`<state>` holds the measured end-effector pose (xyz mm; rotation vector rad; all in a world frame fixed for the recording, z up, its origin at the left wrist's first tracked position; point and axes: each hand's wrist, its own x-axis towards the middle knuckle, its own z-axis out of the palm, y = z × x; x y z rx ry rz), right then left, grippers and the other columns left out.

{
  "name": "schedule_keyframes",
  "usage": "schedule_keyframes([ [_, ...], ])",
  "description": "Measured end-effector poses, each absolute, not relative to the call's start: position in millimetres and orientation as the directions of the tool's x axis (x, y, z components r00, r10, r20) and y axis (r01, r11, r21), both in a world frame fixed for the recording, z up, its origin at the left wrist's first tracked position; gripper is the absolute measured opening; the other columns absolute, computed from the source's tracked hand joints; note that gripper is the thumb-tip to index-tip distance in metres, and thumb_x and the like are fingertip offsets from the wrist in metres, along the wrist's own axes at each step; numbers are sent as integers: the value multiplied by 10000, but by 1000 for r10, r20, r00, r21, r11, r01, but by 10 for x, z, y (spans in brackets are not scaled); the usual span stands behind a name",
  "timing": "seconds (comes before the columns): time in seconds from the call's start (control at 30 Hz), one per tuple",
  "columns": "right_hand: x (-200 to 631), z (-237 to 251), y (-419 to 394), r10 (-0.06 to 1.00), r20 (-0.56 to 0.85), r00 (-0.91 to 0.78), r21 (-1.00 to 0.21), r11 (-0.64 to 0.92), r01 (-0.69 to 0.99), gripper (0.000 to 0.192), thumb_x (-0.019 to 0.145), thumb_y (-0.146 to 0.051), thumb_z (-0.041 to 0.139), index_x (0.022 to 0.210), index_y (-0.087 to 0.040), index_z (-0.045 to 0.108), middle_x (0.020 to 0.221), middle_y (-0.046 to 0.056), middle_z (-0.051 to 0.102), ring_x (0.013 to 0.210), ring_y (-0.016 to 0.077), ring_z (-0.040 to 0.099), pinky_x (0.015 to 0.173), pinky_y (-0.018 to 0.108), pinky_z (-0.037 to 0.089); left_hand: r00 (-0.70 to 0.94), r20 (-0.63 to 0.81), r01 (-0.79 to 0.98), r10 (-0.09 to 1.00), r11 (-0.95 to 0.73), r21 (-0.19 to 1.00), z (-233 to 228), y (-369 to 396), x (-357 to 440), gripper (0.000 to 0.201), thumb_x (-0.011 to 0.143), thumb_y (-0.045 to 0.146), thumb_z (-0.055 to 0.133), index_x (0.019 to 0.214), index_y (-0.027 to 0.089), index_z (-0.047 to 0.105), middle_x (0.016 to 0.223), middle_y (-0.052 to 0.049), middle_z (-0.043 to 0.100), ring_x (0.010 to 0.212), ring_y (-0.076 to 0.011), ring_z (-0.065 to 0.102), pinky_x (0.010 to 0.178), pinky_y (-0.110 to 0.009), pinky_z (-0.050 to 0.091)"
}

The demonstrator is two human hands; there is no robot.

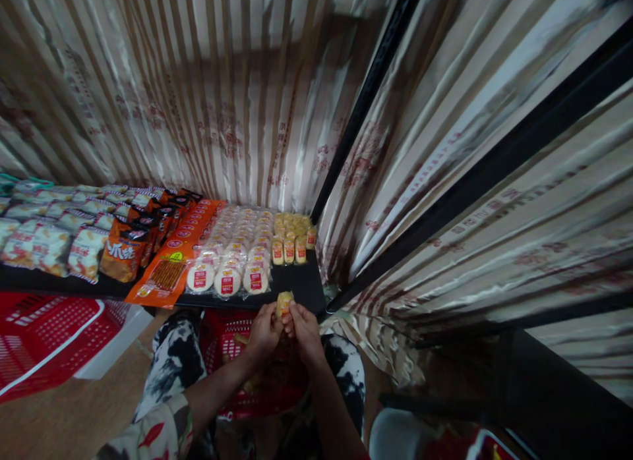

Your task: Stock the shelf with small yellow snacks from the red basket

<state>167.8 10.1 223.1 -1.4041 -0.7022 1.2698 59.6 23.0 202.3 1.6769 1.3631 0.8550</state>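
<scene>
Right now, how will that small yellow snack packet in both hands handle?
The yellow snack packet sits pinched between left hand and right hand, so it is probably light. Its wrapper looks glossy, likely a bit slippery and crinkly. The contents may crush if squeezed.

At twelve o'clock I see bare black shelf (pixel 306 285) just ahead of my hands. At eleven the round white packets (pixel 227 275) crowd its front edge; at one the black post (pixel 363 107) and curtain (pixel 445 150) close in.
</scene>
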Motion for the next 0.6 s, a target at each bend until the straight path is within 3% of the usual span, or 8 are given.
schedule_keyframes([
  [0.1,1690,2208,142,925,-273,264,-959,-239,-154,426,686,-591,606,614,-176,544,426,-75,471,331,38,358,344,160,276,169,6,449,986,-82,890,2003,262,648,338,782,180,449,1098,132,559,992,-93,606,895,-188,587,840,-338,470],
  [0.27,1674,2206,177,899,-236,369,-970,-197,-140,514,678,-551,610,1021,-173,552,505,-82,530,379,78,436,384,187,340,99,38,423,994,-77,903,1922,329,709,334,777,170,449,1095,140,548,1064,-109,609,1000,-210,571,910,-365,442],
  [0.33,1669,2197,164,883,-174,437,-985,-159,-71,510,722,-519,574,1099,-179,524,573,-57,572,455,105,507,440,209,397,79,33,400,996,-62,914,1920,349,718,360,782,168,443,1131,130,521,1085,-116,608,1000,-204,578,919,-357,440],
  [0.47,1667,2175,122,872,14,489,-977,-92,191,363,785,-459,509,1020,-194,588,833,42,637,696,162,603,622,271,483,79,-28,340,996,-1,940,1988,366,724,395,803,172,416,1189,105,462,1064,-120,625,895,-180,619,859,-328,473],
  [0.6,1666,2173,112,870,161,466,-908,-54,415,293,812,-412,475,928,-195,633,975,92,587,777,180,592,705,309,497,75,-75,309,994,49,950,2101,370,729,376,815,194,434,1186,138,455,1024,-87,646,822,-160,635,807,-304,491],
])
